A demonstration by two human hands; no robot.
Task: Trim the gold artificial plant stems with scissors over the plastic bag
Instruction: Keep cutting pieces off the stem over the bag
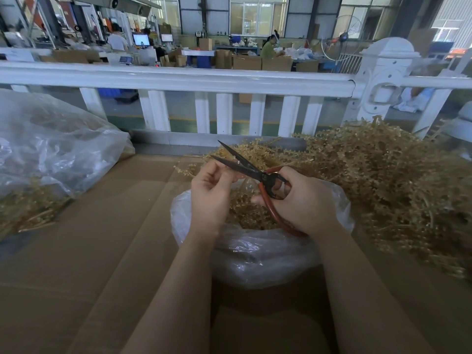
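Gripping scissors [258, 175], right hand [298, 200]; left hand [209, 192] pinching gold stem [236, 176] between blades.

Even, soft daylight from tall windows [258, 15] at rear; interior moderately bright. Mild glare along white railing [178, 79] and on plastic bag [245, 254]. Faint shadows under forearms. Strong wide-angle bending at edges. Blurred gold stems [388, 180] at right; soft background.

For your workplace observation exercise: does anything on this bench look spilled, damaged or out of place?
Nothing stands out. The scissors are open in the right hand, the left hand pinches a stem over the plastic bag, and the gold stems lie piled at right.
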